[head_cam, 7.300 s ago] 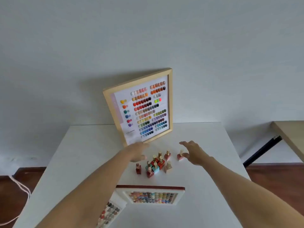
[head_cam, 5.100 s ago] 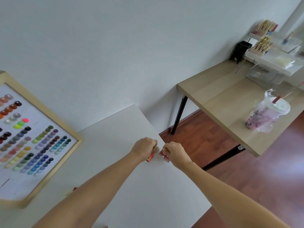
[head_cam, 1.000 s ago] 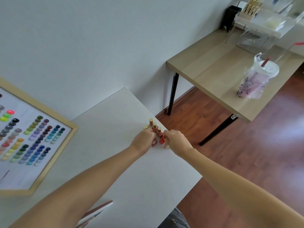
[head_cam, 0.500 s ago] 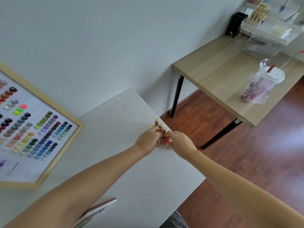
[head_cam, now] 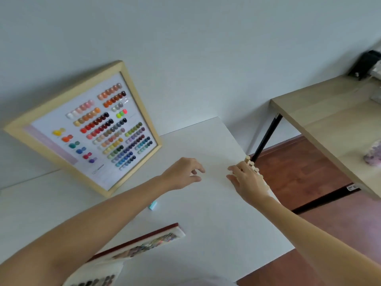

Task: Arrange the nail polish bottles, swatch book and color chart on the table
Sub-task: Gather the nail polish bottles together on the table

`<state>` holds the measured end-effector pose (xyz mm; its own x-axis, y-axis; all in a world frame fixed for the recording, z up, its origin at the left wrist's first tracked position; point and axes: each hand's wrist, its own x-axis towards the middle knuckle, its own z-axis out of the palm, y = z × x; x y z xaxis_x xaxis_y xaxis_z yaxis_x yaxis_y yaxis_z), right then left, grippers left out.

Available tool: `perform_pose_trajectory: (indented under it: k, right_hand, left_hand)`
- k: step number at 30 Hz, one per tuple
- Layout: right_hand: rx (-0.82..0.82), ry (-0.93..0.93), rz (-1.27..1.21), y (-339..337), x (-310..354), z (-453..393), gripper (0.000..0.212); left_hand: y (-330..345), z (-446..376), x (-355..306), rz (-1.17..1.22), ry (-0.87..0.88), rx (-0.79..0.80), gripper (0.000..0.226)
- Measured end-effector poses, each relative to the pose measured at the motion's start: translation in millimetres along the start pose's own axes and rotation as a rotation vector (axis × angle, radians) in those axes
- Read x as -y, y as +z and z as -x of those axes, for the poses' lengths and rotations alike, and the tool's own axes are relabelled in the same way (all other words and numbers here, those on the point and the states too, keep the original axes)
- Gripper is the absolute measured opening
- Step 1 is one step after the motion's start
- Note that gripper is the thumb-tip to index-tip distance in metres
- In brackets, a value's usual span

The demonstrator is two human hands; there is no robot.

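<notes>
Half a second ago both hands pinched the nail polish bottles (head_cam: 250, 163) at the counter (head_cam: 206, 213) edge. Now the left hand (head_cam: 182, 174) has come away, empty, fingers loosely curled. The right hand (head_cam: 248, 182) lies open, flat against the bottles.

The left hand (head_cam: 181, 175) is moving away from the nail polish bottles (head_cam: 250, 165) at the right edge of the tabletop (head_cam: 206, 213), its fingers now loosely spread and holding nothing. The right hand (head_cam: 246, 180) is opening, its palm lying over the bottle row. The view is swinging left, bringing the whole color chart (head_cam: 86, 129), a teal bottle (head_cam: 153, 204) and the swatch book (head_cam: 144, 244) into frame.
</notes>
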<state>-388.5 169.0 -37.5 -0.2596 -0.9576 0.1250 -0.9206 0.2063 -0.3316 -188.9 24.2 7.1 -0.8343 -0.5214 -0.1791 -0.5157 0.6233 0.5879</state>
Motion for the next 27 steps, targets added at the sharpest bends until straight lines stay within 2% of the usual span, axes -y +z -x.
perform_pose_trajectory:
  k: [5, 11, 18, 23, 27]
  right_hand:
    - [0.118, -0.162, -0.032, 25, 67, -24, 0.027]
    - [0.249, -0.297, -0.078, 53, 139, -40, 0.025]
    - [0.455, -0.390, -0.086, 82, 191, -49, 0.029]
    - [0.578, -0.421, -0.069, 99, 211, -52, 0.041]
    - [0.618, -0.459, -0.072, 110, 215, -55, 0.040]
  left_hand:
    - [-38, 69, 65, -0.015, -0.171, -0.071, 0.026]
    - [-48, 140, 124, -0.093, -0.361, -0.037, 0.032]
    - [-25, 173, 159, -0.199, -0.390, 0.080, 0.044]
    - [-6, 173, 170, -0.164, -0.374, 0.050, 0.042]
    - [2, 169, 174, -0.144, -0.357, 0.028, 0.034]
